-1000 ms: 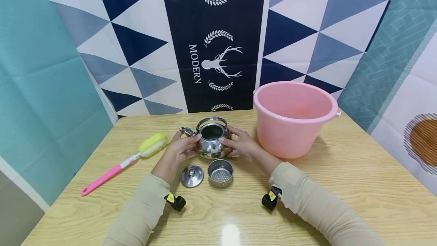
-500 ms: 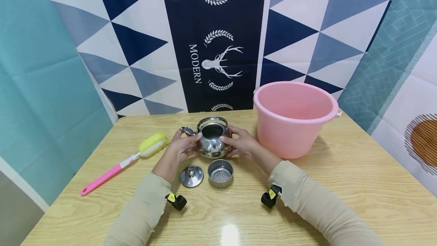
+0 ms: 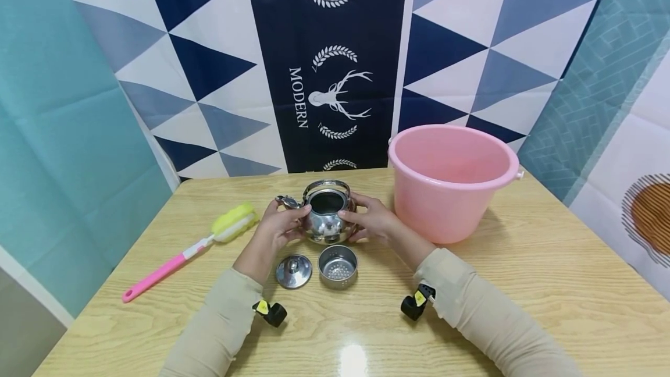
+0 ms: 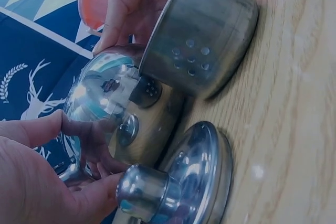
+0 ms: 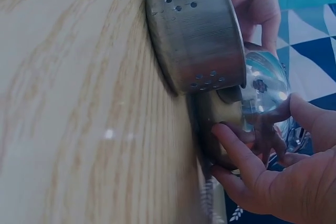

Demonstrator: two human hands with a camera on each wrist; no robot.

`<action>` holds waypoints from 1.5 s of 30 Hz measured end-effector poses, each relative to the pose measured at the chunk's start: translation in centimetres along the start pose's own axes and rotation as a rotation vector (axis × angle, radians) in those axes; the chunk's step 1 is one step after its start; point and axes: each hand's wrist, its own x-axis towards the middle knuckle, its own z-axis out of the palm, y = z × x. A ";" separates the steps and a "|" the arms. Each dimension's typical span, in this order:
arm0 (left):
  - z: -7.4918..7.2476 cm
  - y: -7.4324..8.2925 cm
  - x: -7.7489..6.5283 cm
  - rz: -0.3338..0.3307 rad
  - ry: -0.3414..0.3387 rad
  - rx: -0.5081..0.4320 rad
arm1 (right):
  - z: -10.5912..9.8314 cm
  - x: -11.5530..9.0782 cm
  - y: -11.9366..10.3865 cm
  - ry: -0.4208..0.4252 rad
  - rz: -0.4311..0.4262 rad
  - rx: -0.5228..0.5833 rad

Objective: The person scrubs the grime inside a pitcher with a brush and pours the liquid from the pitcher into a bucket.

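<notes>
A shiny steel teapot [image 3: 327, 227] stands uncovered on the table, its spout to the left and its hoop handle raised at the back. From the left my left hand [image 3: 280, 227] grips its side by the spout, thumb near the rim. My right hand [image 3: 373, 219] holds the opposite side, thumb up and fingers spread low on the belly in the right wrist view. In front of the pot sit its knobbed lid [image 3: 293, 271] and a perforated steel strainer basket [image 3: 338, 266]. The pot's far side is hidden.
At the right stands a large pink bucket [image 3: 445, 208], close to my right forearm. To the left lies a bottle brush [image 3: 191, 251] with a yellow sponge head and pink handle. Patterned cloth [image 3: 330, 98] hangs behind the wooden table [image 3: 335, 319].
</notes>
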 end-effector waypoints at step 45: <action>2.6 6.5 -7.6 0.104 -0.081 0.126 | -1.0 -6.9 -9.0 -0.080 -0.090 -0.180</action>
